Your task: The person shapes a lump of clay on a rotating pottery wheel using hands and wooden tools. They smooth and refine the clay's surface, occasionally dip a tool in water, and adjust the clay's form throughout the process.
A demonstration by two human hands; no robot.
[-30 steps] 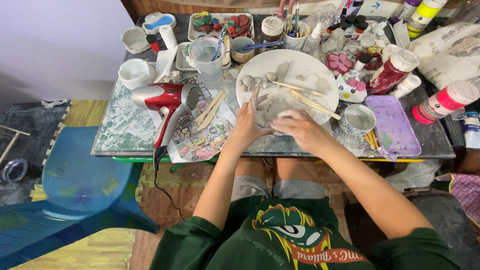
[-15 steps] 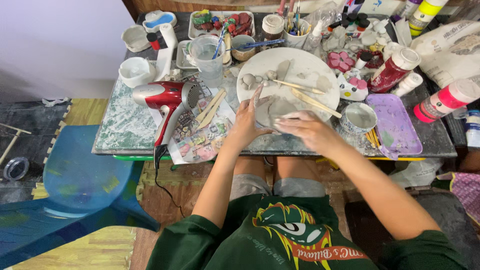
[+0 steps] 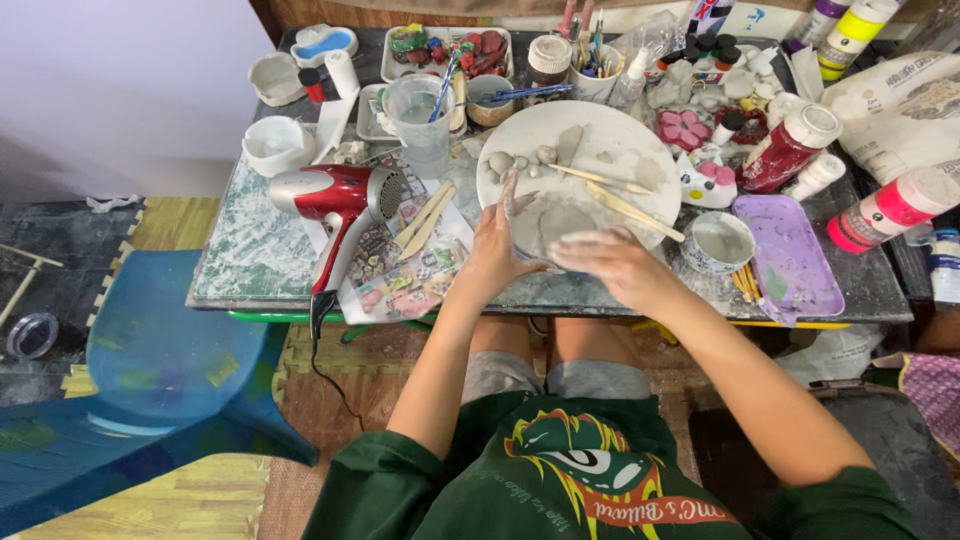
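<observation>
Here, on the cluttered table (image 3: pixel 250 260), I am working a flat grey clay slab (image 3: pixel 553 222) that is lying on the near edge of a big round white board (image 3: pixel 620 135). My left hand (image 3: pixel 497 248) is resting at the slab's nine o'clock side, fingers stretched out and open, one finger pointing up toward twelve o'clock, gripping nothing. My right hand (image 3: pixel 615 262) is lying at the slab's five o'clock edge, palm down, fingers spread flat over the clay, pressing rather than clutching.

On the board, toward twelve o'clock from the slab, small clay lumps (image 3: pixel 500 162) are sitting, and two wooden sticks (image 3: pixel 632 208) are lying across it toward two o'clock.

At nine o'clock from my left hand a red hair dryer (image 3: pixel 335 200) is lying on its side on a printed paper sheet (image 3: pixel 400 270), with more flat wooden sticks (image 3: pixel 427 215) just beside its nozzle. At eleven o'clock a clear plastic cup (image 3: pixel 415 120) is standing upright.

At three o'clock from my right hand a small bowl (image 3: pixel 716 242) is sitting, and just past it a purple tray (image 3: pixel 795 255). A red paint bottle (image 3: pixel 790 148) is standing at one o'clock.
</observation>
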